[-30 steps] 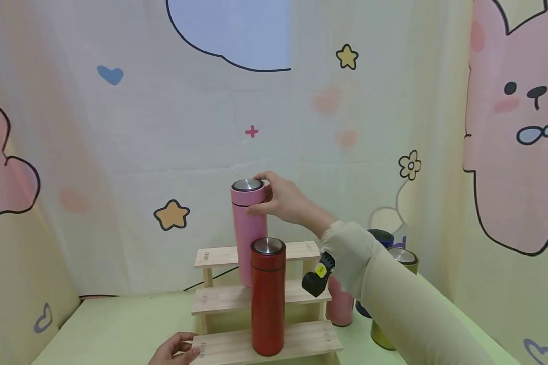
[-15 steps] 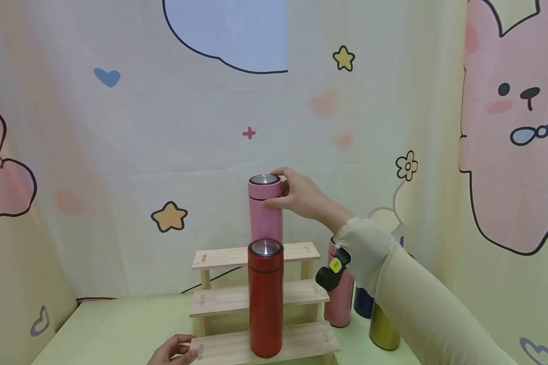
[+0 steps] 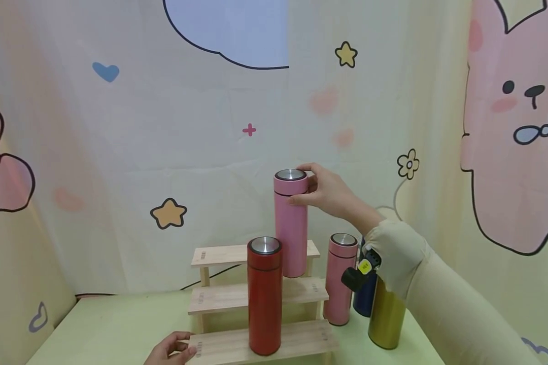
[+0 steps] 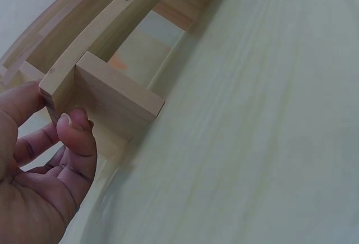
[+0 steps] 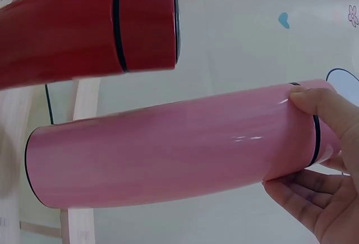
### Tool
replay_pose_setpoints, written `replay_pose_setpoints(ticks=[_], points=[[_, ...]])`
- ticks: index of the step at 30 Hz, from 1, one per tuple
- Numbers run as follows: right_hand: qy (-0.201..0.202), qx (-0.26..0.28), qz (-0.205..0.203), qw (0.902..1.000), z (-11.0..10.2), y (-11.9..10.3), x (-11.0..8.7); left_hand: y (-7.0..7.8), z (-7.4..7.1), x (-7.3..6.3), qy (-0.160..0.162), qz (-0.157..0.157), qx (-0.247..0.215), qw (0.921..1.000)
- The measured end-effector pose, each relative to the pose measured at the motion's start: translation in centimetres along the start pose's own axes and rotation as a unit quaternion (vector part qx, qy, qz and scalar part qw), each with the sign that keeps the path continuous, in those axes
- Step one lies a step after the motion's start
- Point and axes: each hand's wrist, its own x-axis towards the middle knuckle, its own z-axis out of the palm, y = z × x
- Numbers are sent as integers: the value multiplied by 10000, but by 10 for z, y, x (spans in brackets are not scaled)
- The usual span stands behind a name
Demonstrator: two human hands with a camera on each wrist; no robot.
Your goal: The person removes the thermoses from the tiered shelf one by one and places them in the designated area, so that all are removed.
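Note:
My right hand (image 3: 331,190) grips a pink thermos bottle (image 3: 291,233) near its steel-topped cap, thumb on one side and fingers on the other. The bottle is upright, with its base around the rear of the middle step; in the head view I cannot tell whether it touches. A three-step wooden display rack (image 3: 224,299) stands on the table. My left hand (image 3: 171,349) pinches the left end of its lowest board (image 4: 61,76), as the left wrist view shows. On that lowest step a red thermos bottle (image 3: 265,299) stands upright, partly hiding the upper steps.
To the rack's right stand another pink thermos (image 3: 339,289), a dark blue bottle (image 3: 364,299) and a yellow-green bottle (image 3: 385,319), the last two partly behind my right sleeve. A cartoon-print curtain (image 3: 187,126) hangs behind the pale green table (image 3: 109,324).
My right hand has carried the pink thermos rightward, out from behind the red one. The left hand stays at the rack's end.

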Motion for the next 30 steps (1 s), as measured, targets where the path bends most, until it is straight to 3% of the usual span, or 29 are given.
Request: replay_pose_setpoints(ticks=[10, 30], points=[[160, -174, 38, 9997, -20, 14, -20, 0, -4, -3, -340, 195, -221, 9990], [548, -562, 177, 9968, -32, 56, -82, 1, -1, -7, -313, 199, -307, 9988]])
